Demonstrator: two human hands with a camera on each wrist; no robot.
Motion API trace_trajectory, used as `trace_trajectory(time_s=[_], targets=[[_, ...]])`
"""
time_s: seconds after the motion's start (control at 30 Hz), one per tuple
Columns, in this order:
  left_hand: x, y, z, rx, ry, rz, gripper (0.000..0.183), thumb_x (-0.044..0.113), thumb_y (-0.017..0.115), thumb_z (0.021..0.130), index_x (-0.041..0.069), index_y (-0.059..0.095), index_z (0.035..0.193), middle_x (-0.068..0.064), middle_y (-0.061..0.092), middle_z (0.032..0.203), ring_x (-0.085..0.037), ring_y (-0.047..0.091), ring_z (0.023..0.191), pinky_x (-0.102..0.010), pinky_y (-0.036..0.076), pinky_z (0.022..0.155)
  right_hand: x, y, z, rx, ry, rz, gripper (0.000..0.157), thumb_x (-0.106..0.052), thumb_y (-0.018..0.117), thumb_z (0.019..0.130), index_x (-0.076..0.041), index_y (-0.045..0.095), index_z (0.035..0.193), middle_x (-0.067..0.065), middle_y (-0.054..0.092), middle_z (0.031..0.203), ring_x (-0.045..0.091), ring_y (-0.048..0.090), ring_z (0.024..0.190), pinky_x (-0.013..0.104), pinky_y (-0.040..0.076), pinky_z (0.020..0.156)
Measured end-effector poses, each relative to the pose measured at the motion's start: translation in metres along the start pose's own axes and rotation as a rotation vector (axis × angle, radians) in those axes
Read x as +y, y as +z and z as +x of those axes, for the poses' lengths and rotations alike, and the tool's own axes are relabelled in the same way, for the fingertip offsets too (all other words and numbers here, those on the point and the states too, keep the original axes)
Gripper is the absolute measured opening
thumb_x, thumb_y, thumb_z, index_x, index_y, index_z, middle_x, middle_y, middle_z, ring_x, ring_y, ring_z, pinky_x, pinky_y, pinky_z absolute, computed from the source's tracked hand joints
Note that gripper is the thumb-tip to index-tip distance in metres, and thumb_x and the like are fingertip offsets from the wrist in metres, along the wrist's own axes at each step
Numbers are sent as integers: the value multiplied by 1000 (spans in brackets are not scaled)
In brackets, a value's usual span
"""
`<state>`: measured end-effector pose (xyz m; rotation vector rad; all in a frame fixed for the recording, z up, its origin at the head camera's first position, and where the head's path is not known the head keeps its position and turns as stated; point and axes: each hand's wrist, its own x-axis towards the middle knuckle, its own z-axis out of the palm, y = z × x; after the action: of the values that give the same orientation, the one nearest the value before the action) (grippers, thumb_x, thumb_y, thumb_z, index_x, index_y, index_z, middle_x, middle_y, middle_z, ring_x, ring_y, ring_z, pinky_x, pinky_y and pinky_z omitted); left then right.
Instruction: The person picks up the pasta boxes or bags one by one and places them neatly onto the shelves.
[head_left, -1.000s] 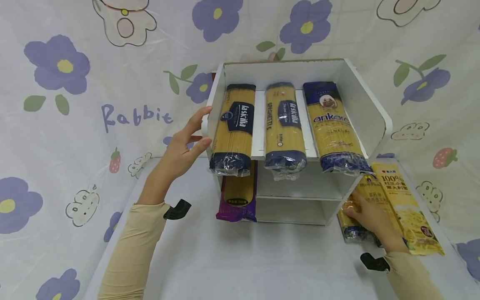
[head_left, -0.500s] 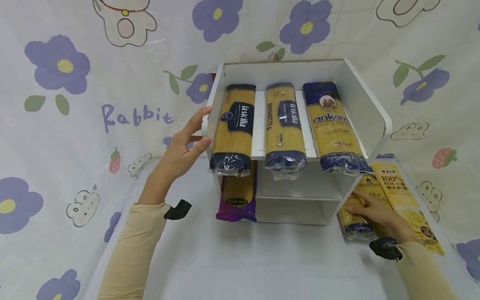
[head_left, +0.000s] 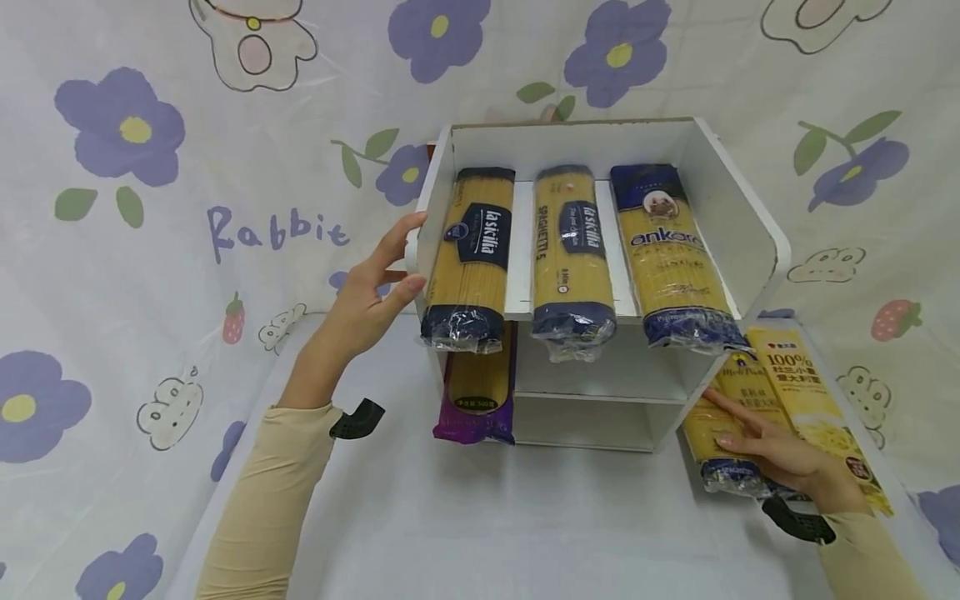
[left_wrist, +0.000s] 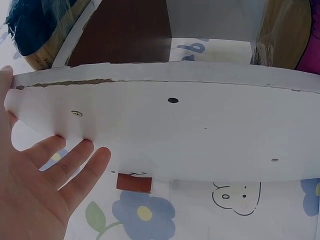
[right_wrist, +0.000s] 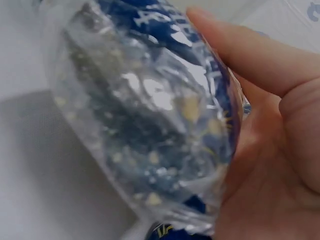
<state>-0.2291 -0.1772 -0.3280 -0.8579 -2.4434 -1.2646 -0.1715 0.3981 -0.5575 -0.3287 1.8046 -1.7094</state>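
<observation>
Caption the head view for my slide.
Left hand touching a white shelf, right hand touching a pasta packet beside it.

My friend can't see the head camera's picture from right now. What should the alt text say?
A person's right hand holds a pasta packet beside a white shelf, while the left hand touches the shelf's side. Three pasta packets lie on the top level and a purple-ended packet sticks out lower down. Behind is a flowery cloth.

Head view looks forward and down; left wrist, close, shares its shelf unit (head_left: 738,221); right wrist faces packet (right_wrist: 145,115), very near.
</observation>
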Motion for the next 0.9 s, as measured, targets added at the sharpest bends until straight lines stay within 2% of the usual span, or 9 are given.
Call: trace_trajectory(time_s=[0.13, 0.3, 0.4, 0.53, 0.67, 0.8, 0.9], targets=[[-1, 0, -1, 5, -7, -3, 77, 77, 42, 88, 41, 26, 154, 7, 37, 159, -27, 51, 133, -53, 52, 100, 4, 3, -1, 57, -31, -32, 68, -6, 40, 105, -27, 6, 160, -31, 28, 144, -11, 49, 124, 19, 49, 97], [-1, 1, 0, 1, -11, -4, 77, 77, 43, 88, 41, 26, 154, 8, 36, 159, -28, 50, 134, -54, 51, 101, 9, 8, -3, 142, -44, -94, 65, -9, 42, 105, -25, 11, 160, -30, 30, 142, -10, 51, 120, 18, 50, 95], [-1, 2, 1, 3, -5, -2, 77, 77, 42, 88, 41, 26, 154, 8, 36, 159, -28, 50, 135, -54, 52, 101, 10, 14, -6, 186, -58, -147, 65, -10, 44, 105, -23, 12, 160, -31, 25, 147, -15, 46, 121, 12, 46, 95], [-1, 3, 2, 1, 10, 2, 78, 78, 42, 88, 40, 26, 154, 8, 35, 160, -29, 49, 137, -53, 52, 101, 7, 24, -9, 255, -87, -204, 66, -11, 48, 103, -21, 15, 160, -34, 23, 149, -25, 35, 122, 2, 34, 91], [1, 3, 3, 1, 25, 6, 79, 78, 41, 88, 37, 26, 154, 7, 34, 160, -30, 49, 137, -53, 52, 100, 5, 33, -12, 330, -91, -177, 69, -10, 50, 103, -27, 15, 159, -31, 21, 151, -18, 34, 120, 4, 32, 88], [1, 2, 2, 1, 18, 9, 80, 79, 41, 88, 37, 26, 154, 6, 35, 160, -30, 50, 136, -53, 52, 100, 0, 38, -17, 390, -128, -121, 70, -7, 48, 103, -29, 13, 159, -23, 7, 161, -14, 32, 117, 4, 33, 87], [0, 0, 1, 6, 9, 7, 81, 79, 41, 87, 37, 26, 154, 6, 36, 160, -30, 50, 135, -53, 52, 100, -11, 41, -20, 434, -180, -81, 71, -5, 49, 102, -28, 14, 159, -22, 11, 159, -12, 36, 115, 4, 37, 86]])
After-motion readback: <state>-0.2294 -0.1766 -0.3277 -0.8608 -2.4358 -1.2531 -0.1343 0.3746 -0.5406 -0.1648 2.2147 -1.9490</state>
